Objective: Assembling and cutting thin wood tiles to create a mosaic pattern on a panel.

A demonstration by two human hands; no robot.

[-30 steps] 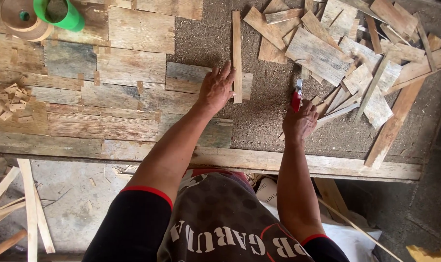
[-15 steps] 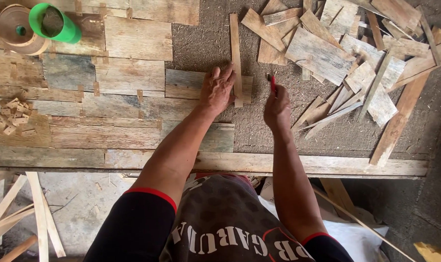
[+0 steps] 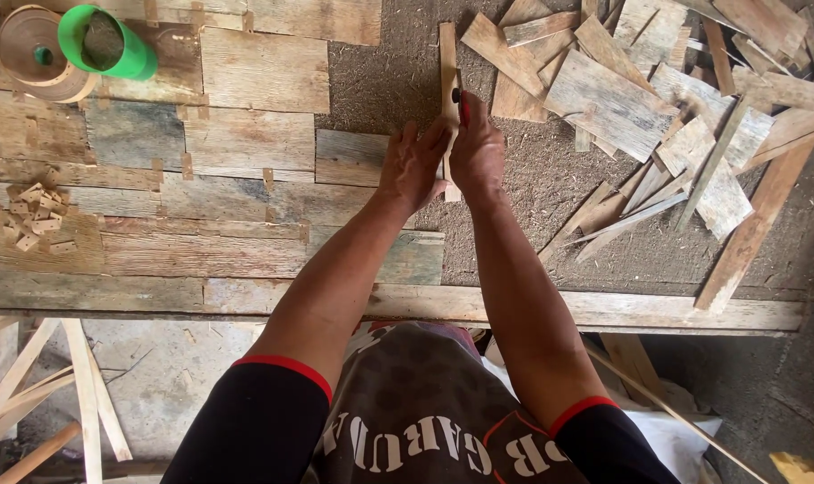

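A rough, sawdust-strewn worktop [image 3: 532, 242] carries a patchwork of flat weathered boards [image 3: 201, 179] on its left, a narrow upright wooden strip [image 3: 447, 54] in the middle, a loose heap of offcuts [image 3: 658, 99] at right, small wood chips [image 3: 26, 215], a green cup [image 3: 102, 40] and a tape roll [image 3: 35, 58].

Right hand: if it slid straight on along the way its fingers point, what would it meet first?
The right hand points up the narrow wooden strip it rests on. Beyond that strip's far end, only bare gritty board shows, so the way looks free; depth is uncertain.
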